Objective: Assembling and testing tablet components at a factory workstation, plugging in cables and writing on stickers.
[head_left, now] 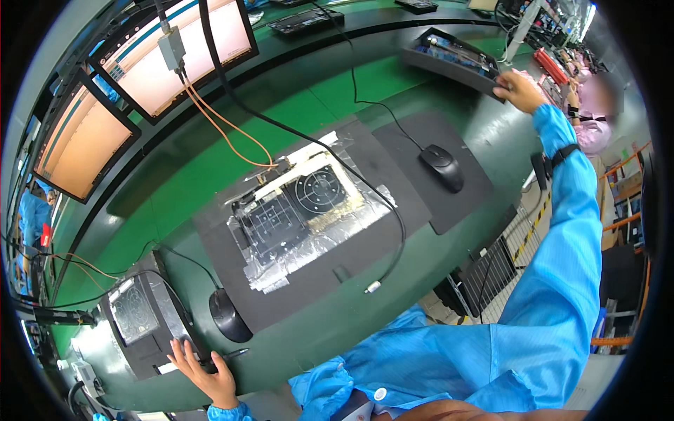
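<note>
My right hand (523, 91) reaches to the far right of the bench, its fingers closed on the near right corner of a black open tray (456, 76). Inside it lie bluish and dark parts that look like electronics. My left hand (207, 375) rests with fingers spread at the lower left, at the edge of a dark pad (151, 354). On that pad is a fixture with a clear plate (133, 312). In the middle of the bench, a fixture with black marked plates and silver foil (302, 214) sits on a larger dark pad (379, 161).
A black mouse (442, 168) lies on a mouse pad at right, another mouse (228, 314) near my left hand. A black cable (281, 130) crosses the central fixture; its plug (373, 286) lies near the bench edge. Monitors (172, 52) stand at left. A person in pink (593, 133) sits far right.
</note>
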A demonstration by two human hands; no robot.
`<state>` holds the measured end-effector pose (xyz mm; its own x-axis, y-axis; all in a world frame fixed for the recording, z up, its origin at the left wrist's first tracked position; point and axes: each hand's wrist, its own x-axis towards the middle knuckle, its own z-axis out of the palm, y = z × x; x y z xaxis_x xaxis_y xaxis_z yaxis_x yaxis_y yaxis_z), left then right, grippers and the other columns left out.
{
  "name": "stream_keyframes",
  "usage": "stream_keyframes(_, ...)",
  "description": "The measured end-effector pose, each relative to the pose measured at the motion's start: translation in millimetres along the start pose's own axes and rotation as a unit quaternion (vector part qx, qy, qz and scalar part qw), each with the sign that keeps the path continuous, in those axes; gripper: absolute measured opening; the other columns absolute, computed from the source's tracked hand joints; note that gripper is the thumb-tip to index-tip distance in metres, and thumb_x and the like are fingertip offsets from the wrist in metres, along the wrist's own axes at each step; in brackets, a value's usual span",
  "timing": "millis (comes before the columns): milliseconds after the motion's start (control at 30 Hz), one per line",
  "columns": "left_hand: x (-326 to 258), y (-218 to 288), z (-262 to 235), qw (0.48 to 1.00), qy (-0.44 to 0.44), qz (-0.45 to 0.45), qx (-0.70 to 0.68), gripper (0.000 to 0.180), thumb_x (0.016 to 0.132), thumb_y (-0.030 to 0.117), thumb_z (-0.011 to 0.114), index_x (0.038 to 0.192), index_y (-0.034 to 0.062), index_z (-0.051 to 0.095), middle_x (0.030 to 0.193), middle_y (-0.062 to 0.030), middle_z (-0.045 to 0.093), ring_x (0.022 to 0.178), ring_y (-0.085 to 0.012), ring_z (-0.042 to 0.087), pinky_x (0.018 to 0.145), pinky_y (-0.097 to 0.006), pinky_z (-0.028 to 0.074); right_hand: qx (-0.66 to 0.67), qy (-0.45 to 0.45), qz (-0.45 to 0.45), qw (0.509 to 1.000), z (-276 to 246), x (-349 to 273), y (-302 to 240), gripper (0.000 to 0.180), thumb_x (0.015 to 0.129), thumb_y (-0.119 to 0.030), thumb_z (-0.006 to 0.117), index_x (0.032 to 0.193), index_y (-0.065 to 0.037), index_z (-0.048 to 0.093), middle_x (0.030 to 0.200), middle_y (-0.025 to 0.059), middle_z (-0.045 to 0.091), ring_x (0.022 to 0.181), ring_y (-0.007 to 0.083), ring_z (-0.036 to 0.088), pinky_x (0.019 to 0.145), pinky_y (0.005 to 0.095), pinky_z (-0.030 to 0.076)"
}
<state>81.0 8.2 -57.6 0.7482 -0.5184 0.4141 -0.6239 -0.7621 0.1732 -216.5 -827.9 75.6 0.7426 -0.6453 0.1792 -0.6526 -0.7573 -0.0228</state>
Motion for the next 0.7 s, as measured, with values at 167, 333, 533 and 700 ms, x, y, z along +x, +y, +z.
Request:
stream_keyframes(167, -0.1, -3.4, 1.8, 0.999, 0.025, 0.014, -0.031, 0.059, 0.087, 0.004, 0.062, 0.144, 0.0012, 0.048, 0.156, -0.0229, 0.041, 0.145, -0.0438, 0.037, 0.122, -0.062, 0.019, 0.082, -0.029, 0.077, 0.993, -23.3, -139.6, 37.6, 0.032, 0.085, -0.014, 0.078, 0.112, -0.006, 0.063, 0.107, 0.0085, 0.065, 0.100, 0.0228, 0.060, 0.086, 0.0367, 0.047)
stream_keyframes(333, -2.4, -3.6, 5.0, 0.995, 0.051, 0.024, -0.082, 0.054, 0.090, 0.004, 0.061, 0.143, -0.0002, 0.050, 0.157, -0.0202, 0.041, 0.147, -0.0428, 0.035, 0.123, -0.059, 0.019, 0.000, 0.022, 0.072, 0.997, 13.1, -252.1, 92.2, 0.023, 0.081, 0.000, 0.071, 0.102, -0.005, 0.062, 0.128, 0.0113, 0.059, 0.120, 0.0335, 0.057, 0.095, 0.0422, 0.048)
stream_keyframes(533, -12.9, -13.1, 8.6, 0.991, 0.098, 0.055, -0.074, 0.049, 0.096, 0.004, 0.060, 0.144, 0.0002, 0.049, 0.157, -0.0185, 0.042, 0.146, -0.0371, 0.038, 0.123, -0.051, 0.023, 0.067, 0.103, 0.131, 0.984, 57.0, -201.6, -74.8, 0.042, 0.089, -0.042, 0.069, 0.096, 0.000, 0.070, 0.102, 0.0213, 0.067, 0.102, 0.0395, 0.064, 0.087, 0.0478, 0.053)
stream_keyframes(700, -15.2, -11.6, 13.5, 0.990, 0.085, 0.027, -0.109, 0.048, 0.095, 0.004, 0.059, 0.141, -0.0017, 0.051, 0.156, -0.0189, 0.042, 0.146, -0.0392, 0.037, 0.123, -0.053, 0.023, -0.055, 0.117, 0.231, 0.964, 87.5, -169.2, -124.6, 0.042, 0.087, -0.040, 0.072, 0.106, -0.002, 0.067, 0.104, 0.0184, 0.068, 0.105, 0.0391, 0.064, 0.090, 0.0491, 0.053)
